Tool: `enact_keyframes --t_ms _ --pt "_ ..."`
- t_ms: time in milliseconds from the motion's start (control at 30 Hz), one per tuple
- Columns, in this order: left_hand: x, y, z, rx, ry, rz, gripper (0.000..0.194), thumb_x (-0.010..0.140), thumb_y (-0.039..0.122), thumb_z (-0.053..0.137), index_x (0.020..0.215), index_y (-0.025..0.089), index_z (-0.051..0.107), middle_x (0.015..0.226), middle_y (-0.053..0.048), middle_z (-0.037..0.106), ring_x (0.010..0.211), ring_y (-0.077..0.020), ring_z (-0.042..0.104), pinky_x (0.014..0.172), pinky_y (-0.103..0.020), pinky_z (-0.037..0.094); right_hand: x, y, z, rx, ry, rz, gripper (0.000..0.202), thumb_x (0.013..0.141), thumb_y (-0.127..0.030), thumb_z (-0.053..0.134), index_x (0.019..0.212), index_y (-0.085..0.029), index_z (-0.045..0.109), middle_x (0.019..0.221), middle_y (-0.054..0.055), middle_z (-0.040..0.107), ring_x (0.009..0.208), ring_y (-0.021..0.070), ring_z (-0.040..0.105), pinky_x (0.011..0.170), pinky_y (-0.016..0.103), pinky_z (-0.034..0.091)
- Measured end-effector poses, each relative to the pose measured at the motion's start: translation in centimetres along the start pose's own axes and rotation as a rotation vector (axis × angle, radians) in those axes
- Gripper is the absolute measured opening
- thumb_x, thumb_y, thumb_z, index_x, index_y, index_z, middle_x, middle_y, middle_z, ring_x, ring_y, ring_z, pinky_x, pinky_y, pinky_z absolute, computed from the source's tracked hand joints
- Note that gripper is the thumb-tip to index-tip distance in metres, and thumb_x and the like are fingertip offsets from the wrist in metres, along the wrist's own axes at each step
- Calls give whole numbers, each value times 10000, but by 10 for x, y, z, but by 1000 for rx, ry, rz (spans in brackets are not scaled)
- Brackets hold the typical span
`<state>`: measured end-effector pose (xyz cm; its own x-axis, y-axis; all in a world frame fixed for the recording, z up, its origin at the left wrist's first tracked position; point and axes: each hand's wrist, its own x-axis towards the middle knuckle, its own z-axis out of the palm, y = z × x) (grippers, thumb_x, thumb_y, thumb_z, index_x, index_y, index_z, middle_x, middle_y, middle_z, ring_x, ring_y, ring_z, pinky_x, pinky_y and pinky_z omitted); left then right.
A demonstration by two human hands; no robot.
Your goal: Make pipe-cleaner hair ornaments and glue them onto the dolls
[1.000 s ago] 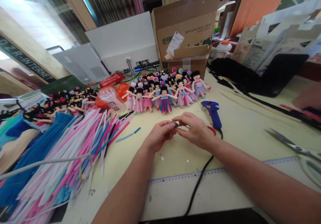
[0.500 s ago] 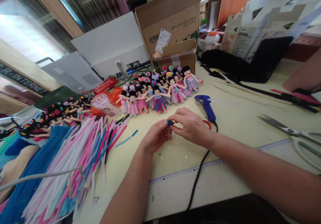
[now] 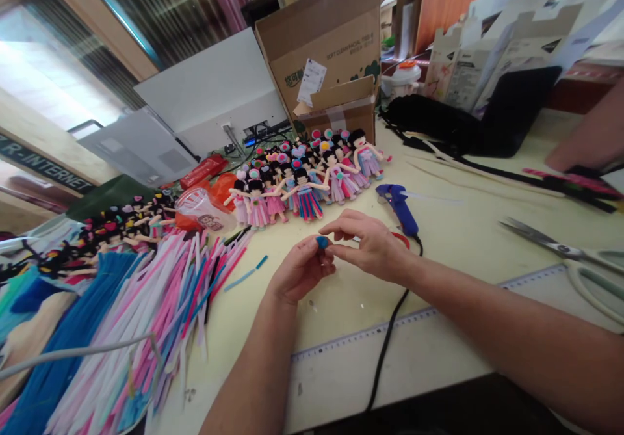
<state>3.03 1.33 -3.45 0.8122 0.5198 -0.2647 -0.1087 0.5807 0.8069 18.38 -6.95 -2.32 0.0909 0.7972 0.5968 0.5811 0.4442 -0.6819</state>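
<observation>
Between the thumb and fingers of my left hand (image 3: 305,267) is a small blue roll (image 3: 322,242), which looks like coiled pipe cleaner. My right hand (image 3: 368,243) reaches it from the other side, forefinger over its top and thumb at its edge. Both hands are closed around this one piece, just above the table. Beside my right hand lies a blue glue gun (image 3: 402,209). A tool with a red handle (image 3: 400,238) is partly hidden behind that hand. Two short blue pipe-cleaner pieces (image 3: 246,274) lie to the left.
Several pipe-cleaner dolls (image 3: 305,191) stand at the back before a cardboard box (image 3: 336,64). Loose pipe cleaners (image 3: 146,298) cover the left side. Scissors (image 3: 560,248) lie at the right, near a ruler (image 3: 361,336). A black cord (image 3: 390,331) crosses the front. Another person's arm (image 3: 585,126) shows far right.
The blue roll has turned, and more of it shows between my fingers. My right forefinger has lifted slightly over its top. The view has shifted a little.
</observation>
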Motion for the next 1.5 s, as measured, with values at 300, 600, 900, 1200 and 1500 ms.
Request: enact_keyframes --t_ms 300,600,900,1200,1500 --pt "2 -1 -1 56 32 -14 412 559 354 851 855 148 652 679 23 551 582 -53 504 594 -197 439 -1 -2 1 -22 -31 -13 162 788 -141 613 910 -208 695 796 22 607 778 144 561 716 272 443" --pt "4 0 4 46 77 17 393 617 483 782 720 140 622 627 20 531 539 -60 476 516 -191 412 2 9 2 286 -21 243 145 798 -243 609 885 -207 720 831 26 660 783 144 601 729 282 473" --pt "7 1 10 49 241 112 386 524 394 843 629 134 577 559 37 518 486 -33 431 492 -165 337 2 11 10 348 -53 375 203 776 -305 592 904 -207 716 876 37 679 825 159 611 791 316 469" --pt "9 -2 11 310 409 346 288 633 398 738 620 150 592 526 41 503 488 -59 393 508 -217 298 4 9 10 524 -60 593 192 714 -355 623 756 -168 634 670 -9 595 607 106 510 586 255 424" --pt "7 -3 13 591 463 436 231 686 380 691 647 166 611 557 37 506 553 -94 420 568 -239 356 7 7 9 524 -72 689 202 643 -364 656 669 -172 598 595 -30 533 547 97 454 544 255 383"
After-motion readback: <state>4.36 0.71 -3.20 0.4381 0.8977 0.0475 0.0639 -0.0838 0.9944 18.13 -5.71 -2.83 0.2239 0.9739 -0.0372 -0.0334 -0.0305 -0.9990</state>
